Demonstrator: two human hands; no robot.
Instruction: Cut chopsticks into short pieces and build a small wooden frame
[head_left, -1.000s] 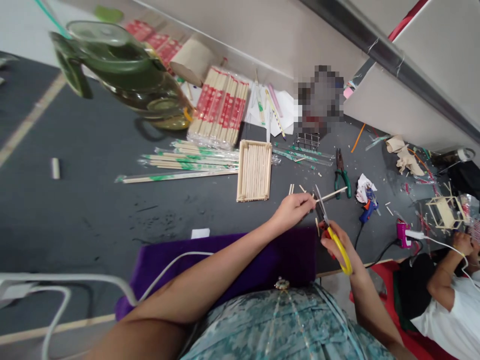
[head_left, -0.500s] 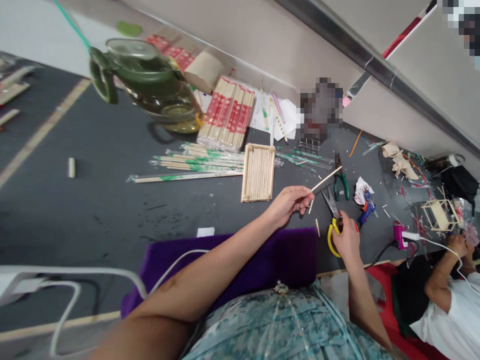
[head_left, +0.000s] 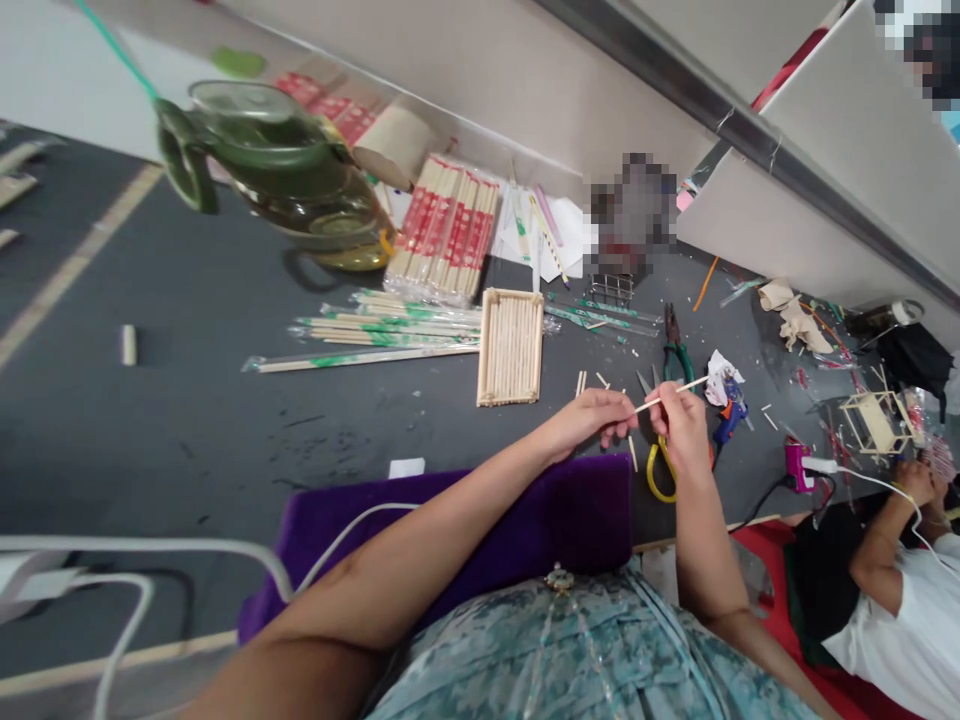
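Between my two hands runs a thin wooden chopstick [head_left: 693,384], tilted up to the right. My left hand [head_left: 600,415] pinches its lower end, and my right hand [head_left: 678,415] grips it around the middle. Yellow-handled scissors [head_left: 658,480] lie on the table under my right hand, partly hidden by it. Short cut stick pieces [head_left: 632,454] are scattered near my left hand. To the left sits a small rectangular tray built of sticks [head_left: 510,346].
Green-handled pliers [head_left: 679,355] and a blue glue gun [head_left: 727,418] lie to the right. Wrapped chopsticks [head_left: 375,330], a red-banded bundle [head_left: 444,230] and a glass teapot [head_left: 300,175] stand left. A purple cloth [head_left: 555,510] lines the front edge. A co-worker's hands [head_left: 916,485] are at far right.
My right hand has let go of the scissors, leaving them on the table, and has moved up to grip the chopstick. My left hand still holds its lower end.
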